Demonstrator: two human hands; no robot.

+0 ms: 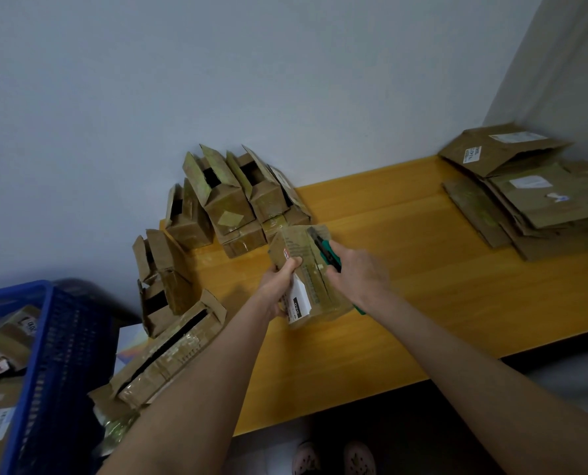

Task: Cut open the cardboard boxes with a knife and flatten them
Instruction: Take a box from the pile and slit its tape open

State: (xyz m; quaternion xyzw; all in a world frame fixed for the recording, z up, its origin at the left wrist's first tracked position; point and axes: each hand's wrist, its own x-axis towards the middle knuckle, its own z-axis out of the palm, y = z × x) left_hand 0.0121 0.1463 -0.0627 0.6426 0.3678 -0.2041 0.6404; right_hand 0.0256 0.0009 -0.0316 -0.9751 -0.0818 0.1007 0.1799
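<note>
Small taped box (315, 272) at centre of the desk (440, 296), tilted; we cannot tell whether it touches the top. Our L. hand (279, 286) grips its labelled side, thumb over the upper edge. Our R. hand (359, 279) is clenched on the green knife (328, 253), tip against the box top. Behind-left: opened boxes (231, 204) piled vs. the wall. Far right: flattened boxes (532, 200), stacked. Lower left: blue basket (59, 354) w/ parcels.

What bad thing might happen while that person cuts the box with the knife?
The knife in the right hand sits close to the left hand gripping the box; a slip might nick those fingers. The opened boxes piled at the left end of the table might tumble if bumped.
</note>
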